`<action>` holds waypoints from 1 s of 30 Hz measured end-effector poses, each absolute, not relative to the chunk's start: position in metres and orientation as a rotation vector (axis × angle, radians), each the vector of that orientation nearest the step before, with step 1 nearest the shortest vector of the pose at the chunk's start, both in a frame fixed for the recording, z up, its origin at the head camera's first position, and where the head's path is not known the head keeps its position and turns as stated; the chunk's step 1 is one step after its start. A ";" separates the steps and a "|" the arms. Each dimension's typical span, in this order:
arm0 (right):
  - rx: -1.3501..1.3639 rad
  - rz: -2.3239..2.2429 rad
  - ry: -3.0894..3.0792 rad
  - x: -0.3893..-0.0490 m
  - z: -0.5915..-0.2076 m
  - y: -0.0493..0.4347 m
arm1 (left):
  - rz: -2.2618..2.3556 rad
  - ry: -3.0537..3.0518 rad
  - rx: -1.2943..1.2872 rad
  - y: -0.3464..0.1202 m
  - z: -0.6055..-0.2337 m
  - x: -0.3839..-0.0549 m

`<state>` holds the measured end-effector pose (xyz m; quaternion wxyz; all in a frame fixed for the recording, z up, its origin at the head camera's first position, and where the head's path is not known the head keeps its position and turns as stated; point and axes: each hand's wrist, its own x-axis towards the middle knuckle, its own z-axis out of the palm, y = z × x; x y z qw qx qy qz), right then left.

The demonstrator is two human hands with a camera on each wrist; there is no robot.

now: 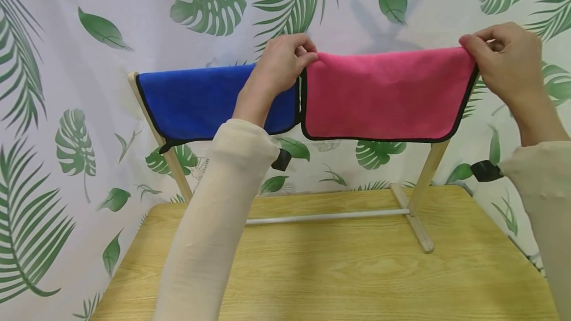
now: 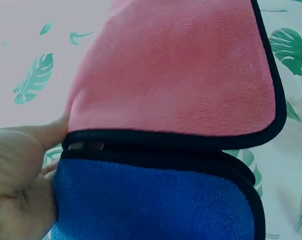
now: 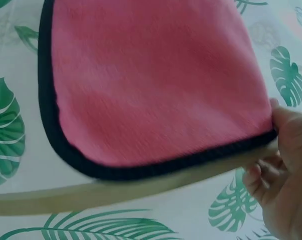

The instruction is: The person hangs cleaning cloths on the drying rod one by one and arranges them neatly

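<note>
A pink towel [image 1: 388, 95] with black edging hangs folded over the top of a wooden rack, its front flap facing me. My left hand [image 1: 285, 61] pinches its upper left corner between thumb and fingers. At the upper right corner, my right hand [image 1: 508, 58] pinches the cloth beside the rack's post [image 3: 191, 185]. To the left hangs a blue towel [image 1: 196, 98], also edged in black, partly hidden behind my left hand and forearm. In the left wrist view the black borders of the pink towel [image 2: 181, 75] and blue towel [image 2: 151, 200] lie close together.
The rack's right foot [image 1: 417, 227] and a white lower rod [image 1: 330, 216] stand on a wood-grain table [image 1: 339, 276]. Behind is a white curtain [image 1: 147, 9] printed with green leaves. A small black item [image 1: 486, 171] sits at my right sleeve.
</note>
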<state>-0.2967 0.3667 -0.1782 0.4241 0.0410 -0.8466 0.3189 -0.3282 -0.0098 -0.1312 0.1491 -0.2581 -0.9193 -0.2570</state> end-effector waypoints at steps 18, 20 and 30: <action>0.282 0.877 -2.204 -0.292 -0.184 0.382 | -0.658 -2.577 -0.718 -0.006 -0.136 -0.333; 0.263 0.929 -2.197 -0.293 -0.182 0.382 | -0.675 -2.575 -0.771 -0.009 -0.136 -0.332; 0.095 1.007 -2.200 -0.293 -0.170 0.368 | -0.728 -2.611 -0.843 -0.016 -0.134 -0.329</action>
